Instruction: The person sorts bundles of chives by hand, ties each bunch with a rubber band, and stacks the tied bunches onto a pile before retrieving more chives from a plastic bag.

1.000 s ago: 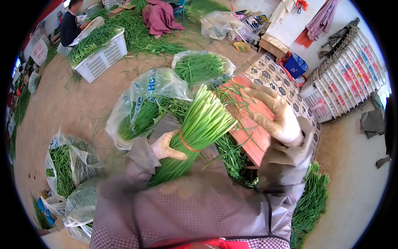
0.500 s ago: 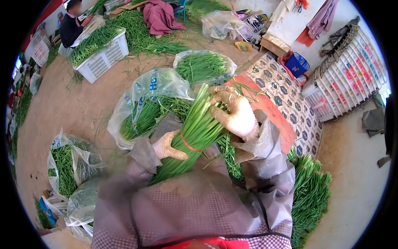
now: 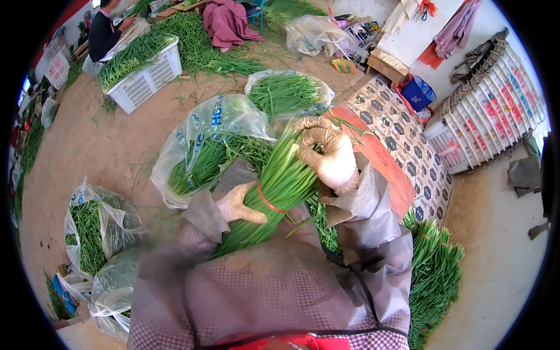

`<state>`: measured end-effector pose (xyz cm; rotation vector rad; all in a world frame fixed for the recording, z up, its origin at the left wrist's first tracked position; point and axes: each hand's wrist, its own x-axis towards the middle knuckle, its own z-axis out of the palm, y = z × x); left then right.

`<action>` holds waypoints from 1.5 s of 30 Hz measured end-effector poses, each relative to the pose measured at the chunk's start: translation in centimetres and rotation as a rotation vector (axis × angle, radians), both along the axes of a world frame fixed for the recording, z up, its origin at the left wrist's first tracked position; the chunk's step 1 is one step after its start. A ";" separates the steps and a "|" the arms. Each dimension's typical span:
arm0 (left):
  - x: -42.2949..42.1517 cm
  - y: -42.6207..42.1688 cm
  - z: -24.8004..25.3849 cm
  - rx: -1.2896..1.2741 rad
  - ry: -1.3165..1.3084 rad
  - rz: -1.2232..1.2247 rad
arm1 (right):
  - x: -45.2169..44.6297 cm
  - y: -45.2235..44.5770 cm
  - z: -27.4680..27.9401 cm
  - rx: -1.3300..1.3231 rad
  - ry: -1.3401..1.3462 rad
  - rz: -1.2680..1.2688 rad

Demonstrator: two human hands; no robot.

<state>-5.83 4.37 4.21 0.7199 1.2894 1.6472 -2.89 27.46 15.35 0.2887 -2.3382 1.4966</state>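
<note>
A thick bunch of green stalks with an orange-red band around it slants across the lap, its pale ends at the top. My left hand, gloved, is closed round the bunch beside the band. The gloved fingers of my right hand are curled over the pale upper ends of the same bunch; some fingertips are hidden behind the stalks. Under my right forearm lies a reddish board, with a few loose stalks at its upper end.
Open plastic bags of greens stand ahead and at the left. Banded bunches are piled at the right. Farther off are a white crate, a seated person, a blue bucket and stacked white baskets.
My right hand has come left from above the board, where its fingers were spread, and has closed over the top of the bunch. My left hand keeps its hold.
</note>
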 end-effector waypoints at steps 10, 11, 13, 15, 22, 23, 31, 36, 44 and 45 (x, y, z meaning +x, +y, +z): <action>-0.6 0.4 -0.4 -0.002 -0.001 -0.025 | -0.8 0.9 0.4 0.057 0.060 0.005; -0.5 0.4 -0.3 -0.003 -0.018 -0.029 | -1.0 1.2 0.5 0.031 0.054 0.005; -0.4 0.5 0.1 0.000 -0.026 -0.029 | -1.2 1.8 0.6 0.005 0.049 0.004; -0.4 0.6 0.3 0.006 -0.032 -0.026 | -1.4 2.7 0.9 -0.007 0.070 0.007; -0.6 0.5 -0.4 -0.034 -0.019 -0.035 | -2.3 11.3 5.1 0.013 0.244 -0.199; -0.6 0.3 -0.4 -0.046 -0.002 -0.029 | -1.5 12.8 6.8 -0.034 0.254 -0.280; -1.4 -1.0 1.4 -0.030 0.148 0.105 | 7.2 20.6 7.9 -0.049 0.286 -0.535; -2.6 -1.7 4.8 -0.117 0.604 0.274 | 8.3 17.8 0.8 0.400 -0.563 0.410; -3.9 -0.8 13.0 -0.240 1.730 0.438 | 3.8 10.1 -9.1 -0.587 -0.739 0.553; -4.4 -0.6 13.2 -0.176 1.854 0.461 | 3.3 8.9 -9.1 -0.694 -0.722 0.584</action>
